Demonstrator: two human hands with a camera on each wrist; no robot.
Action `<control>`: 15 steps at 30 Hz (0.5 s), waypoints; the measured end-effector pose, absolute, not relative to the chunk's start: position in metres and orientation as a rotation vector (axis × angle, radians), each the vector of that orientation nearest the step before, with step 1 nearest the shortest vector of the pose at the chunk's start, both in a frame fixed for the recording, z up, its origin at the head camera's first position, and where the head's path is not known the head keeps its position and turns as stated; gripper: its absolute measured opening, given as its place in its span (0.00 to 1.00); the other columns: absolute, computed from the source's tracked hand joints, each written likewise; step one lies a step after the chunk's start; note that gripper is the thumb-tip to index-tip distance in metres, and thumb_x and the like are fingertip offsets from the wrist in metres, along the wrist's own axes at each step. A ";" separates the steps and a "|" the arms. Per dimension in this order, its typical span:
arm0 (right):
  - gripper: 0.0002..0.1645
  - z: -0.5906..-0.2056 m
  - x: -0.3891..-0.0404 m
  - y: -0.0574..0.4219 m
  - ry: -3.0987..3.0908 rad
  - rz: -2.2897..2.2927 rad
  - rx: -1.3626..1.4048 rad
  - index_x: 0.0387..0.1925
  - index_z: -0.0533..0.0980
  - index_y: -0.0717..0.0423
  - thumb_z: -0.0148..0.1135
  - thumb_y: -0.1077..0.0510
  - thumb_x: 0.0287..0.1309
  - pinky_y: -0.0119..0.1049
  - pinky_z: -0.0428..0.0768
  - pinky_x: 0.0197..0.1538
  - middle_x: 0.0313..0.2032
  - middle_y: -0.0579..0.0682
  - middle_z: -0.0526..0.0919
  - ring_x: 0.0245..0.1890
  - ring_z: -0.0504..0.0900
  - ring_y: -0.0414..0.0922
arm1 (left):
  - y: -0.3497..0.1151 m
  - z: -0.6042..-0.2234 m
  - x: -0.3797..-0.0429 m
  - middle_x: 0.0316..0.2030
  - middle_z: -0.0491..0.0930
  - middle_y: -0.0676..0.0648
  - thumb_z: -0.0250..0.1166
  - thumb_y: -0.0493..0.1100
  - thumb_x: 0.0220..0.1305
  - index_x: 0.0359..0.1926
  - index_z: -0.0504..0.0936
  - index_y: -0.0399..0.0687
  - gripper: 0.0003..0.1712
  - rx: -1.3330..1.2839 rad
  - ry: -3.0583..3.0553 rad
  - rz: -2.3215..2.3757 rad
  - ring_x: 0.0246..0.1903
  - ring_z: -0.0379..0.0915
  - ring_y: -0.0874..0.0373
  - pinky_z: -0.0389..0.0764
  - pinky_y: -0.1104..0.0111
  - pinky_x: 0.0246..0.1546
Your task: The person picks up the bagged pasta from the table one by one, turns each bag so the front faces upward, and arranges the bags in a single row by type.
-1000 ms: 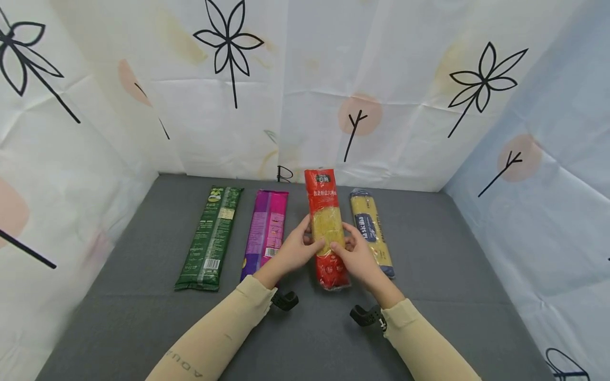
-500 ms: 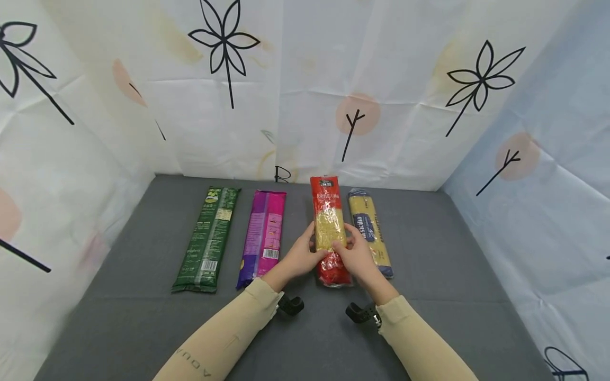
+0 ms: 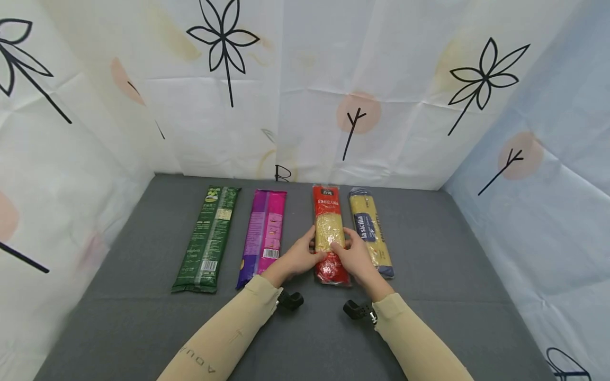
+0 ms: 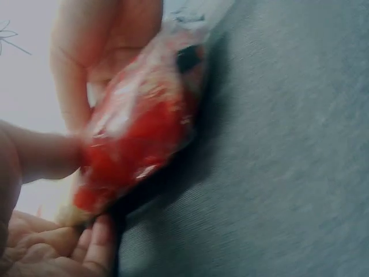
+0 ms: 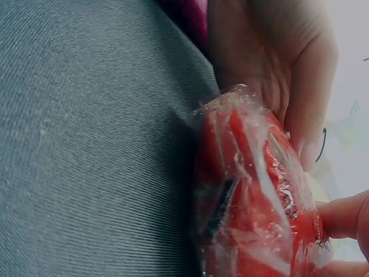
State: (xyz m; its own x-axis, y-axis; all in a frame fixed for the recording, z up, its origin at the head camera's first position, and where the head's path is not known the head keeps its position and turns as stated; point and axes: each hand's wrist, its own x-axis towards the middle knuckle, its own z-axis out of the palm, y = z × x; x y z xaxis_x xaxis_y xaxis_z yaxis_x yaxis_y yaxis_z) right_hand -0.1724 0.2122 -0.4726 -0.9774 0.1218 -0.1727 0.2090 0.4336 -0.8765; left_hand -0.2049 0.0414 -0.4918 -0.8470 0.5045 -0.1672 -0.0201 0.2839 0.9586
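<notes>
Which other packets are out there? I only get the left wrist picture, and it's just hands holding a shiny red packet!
Observer: Three more: a green packet, a purple and pink packet and a yellow packet.
Child: Ooh! Who's closest to my red packet?
Observer: The yellow packet, just to its right in the head view.
Child: And where's the green one?
Observer: At the far left end of the row, with the purple and pink packet between it and the red packet.
</notes>
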 end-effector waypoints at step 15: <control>0.39 -0.472 -0.171 0.208 2.580 -1.558 0.328 0.70 0.56 0.57 0.61 0.53 0.65 0.43 0.81 0.35 0.43 0.62 0.78 0.36 0.81 0.51 | 0.036 -0.493 -0.200 0.61 0.67 0.37 0.65 0.39 0.65 0.77 0.41 0.46 0.50 0.421 2.094 1.539 0.57 0.70 0.47 0.75 0.57 0.53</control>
